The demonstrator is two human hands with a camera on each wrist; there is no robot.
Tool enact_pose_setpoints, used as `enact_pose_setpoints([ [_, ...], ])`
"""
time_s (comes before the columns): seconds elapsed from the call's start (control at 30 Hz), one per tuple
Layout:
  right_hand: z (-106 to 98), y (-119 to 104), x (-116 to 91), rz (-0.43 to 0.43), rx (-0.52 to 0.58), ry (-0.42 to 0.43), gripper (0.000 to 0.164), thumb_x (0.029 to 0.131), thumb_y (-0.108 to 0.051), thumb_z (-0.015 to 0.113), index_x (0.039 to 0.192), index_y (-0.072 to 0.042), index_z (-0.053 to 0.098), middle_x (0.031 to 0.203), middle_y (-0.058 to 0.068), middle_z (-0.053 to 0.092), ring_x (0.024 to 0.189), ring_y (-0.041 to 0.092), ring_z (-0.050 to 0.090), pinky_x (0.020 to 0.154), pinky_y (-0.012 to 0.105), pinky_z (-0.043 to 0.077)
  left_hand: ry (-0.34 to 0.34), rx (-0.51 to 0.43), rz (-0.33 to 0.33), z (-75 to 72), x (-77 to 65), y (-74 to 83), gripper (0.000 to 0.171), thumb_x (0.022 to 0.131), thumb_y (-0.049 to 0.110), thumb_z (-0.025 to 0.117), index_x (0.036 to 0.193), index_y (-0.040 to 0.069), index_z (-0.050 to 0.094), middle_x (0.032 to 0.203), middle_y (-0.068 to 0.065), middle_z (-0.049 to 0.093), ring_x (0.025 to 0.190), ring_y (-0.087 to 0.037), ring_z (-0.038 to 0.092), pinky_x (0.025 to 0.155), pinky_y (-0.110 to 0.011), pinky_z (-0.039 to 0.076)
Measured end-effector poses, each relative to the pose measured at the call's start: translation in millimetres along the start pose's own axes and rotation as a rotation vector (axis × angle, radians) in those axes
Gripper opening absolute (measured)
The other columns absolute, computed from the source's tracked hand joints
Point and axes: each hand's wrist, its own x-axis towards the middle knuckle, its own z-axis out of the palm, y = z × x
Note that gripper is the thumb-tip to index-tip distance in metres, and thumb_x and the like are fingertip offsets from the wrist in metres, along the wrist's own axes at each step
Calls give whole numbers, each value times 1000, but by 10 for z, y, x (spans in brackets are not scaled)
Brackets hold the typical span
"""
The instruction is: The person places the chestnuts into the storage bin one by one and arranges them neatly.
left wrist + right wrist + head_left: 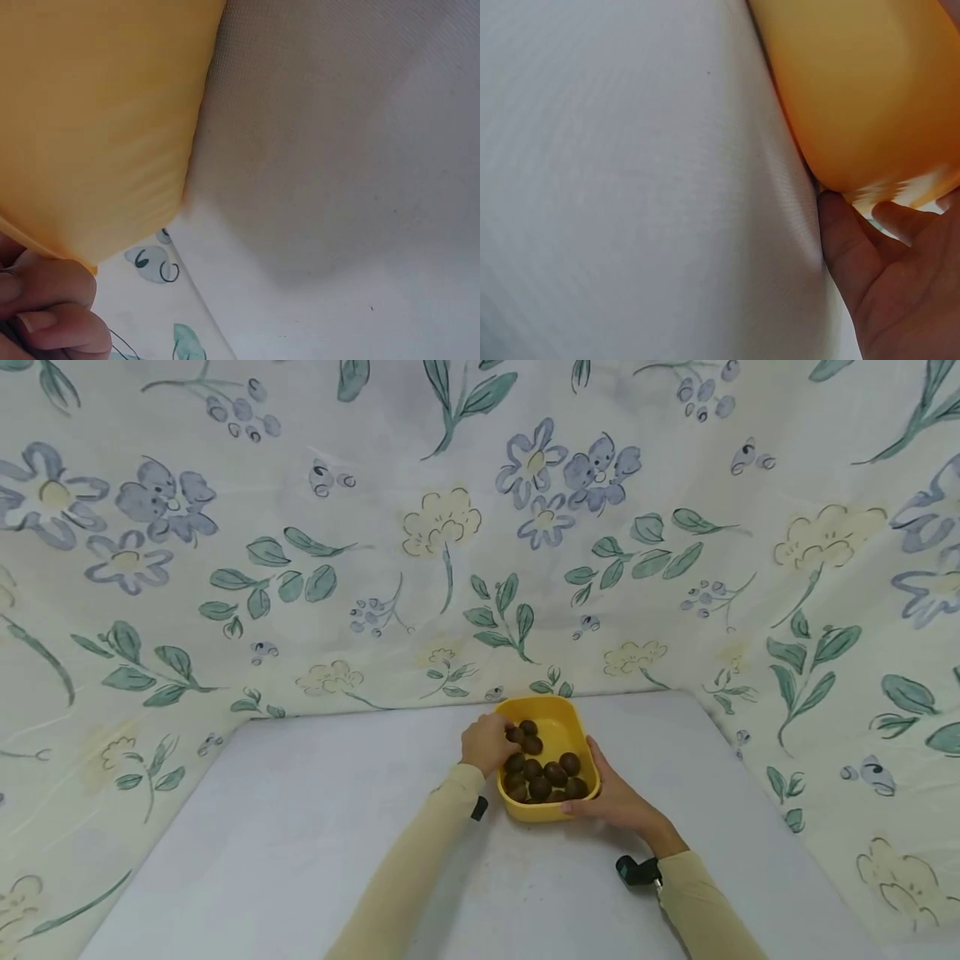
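A yellow tub (557,733) with rounded corners stands on the table and holds several round brown balls (555,773), most of them gathered at its near end. My left hand (487,743) reaches over the tub's left rim, its fingers curled down at a brown ball (514,735) by the far left group. In the left wrist view the curled fingers (56,289) show at the rim, the ball mostly hidden. My right hand (618,797) grips the near right corner, thumb by the near rim and fingers along the right wall. The right wrist view shows those fingers (847,240) against the tub's outer wall.
The white table (360,827) runs back to a flowered cloth (405,568) hanging behind and at the sides. The tub sits close to the table's far edge. A dark wrist camera (636,870) is strapped on the right wrist.
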Motion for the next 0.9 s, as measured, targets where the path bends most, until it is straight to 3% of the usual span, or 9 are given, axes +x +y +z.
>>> enact_pose_setpoints([
  [0.17, -17, 1, 10, -18, 9, -1, 137, 74, -52, 88, 166, -27, -9, 176, 10, 6, 159, 40, 21, 124, 65, 25, 7, 46, 3, 11, 31, 37, 20, 87, 23, 84, 98, 8, 77, 83, -3, 72, 72, -19, 63, 74, -37, 56],
  [0.5, -8, 3, -7, 20, -2, 1, 137, 73, -53, 88, 166, -29, -9, 177, 9, 4, 160, 42, 17, 124, 68, 22, 1, 103, -10, 62, 57, 56, 17, 85, 25, 85, 86, 11, 74, 75, 0, 68, 68, -19, 60, 67, -36, 52],
  [0.77, -6, -4, -7, 28, -14, 10, 138, 72, -55, 88, 167, -28, -9, 176, 11, 5, 159, 42, 20, 123, 67, 25, -13, 75, -34, 54, 48, 98, 19, 84, 25, 85, 83, 11, 74, 73, -1, 68, 68, -20, 60, 68, -35, 51],
  [0.9, 1, -20, -15, 21, -3, 4, 137, 73, -52, 89, 167, -28, -9, 176, 11, 5, 159, 42, 19, 124, 67, 23, 2, 84, -49, 71, 24, 88, 19, 85, 24, 85, 93, 9, 78, 83, -4, 74, 73, -21, 64, 73, -38, 56],
])
